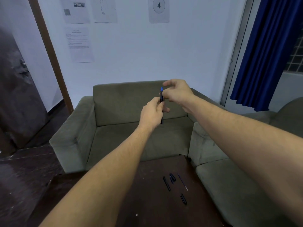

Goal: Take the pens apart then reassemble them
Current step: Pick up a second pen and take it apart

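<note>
loose parts [174, 185] lie at 5 o'clock on our worktop [147, 202]; left hand [152, 114] grips the pen [161, 102], right hand [177, 94] pinches its tip. a slip could drop it onto the sofa [124, 128].

Pen parts [175, 185] on table [147, 202], before sofa [114, 128]

A circled numeral "4" stands on the wall sheet [158, 9], high above the fingers. Print on the other wall papers [79, 42] is illegible.
</note>
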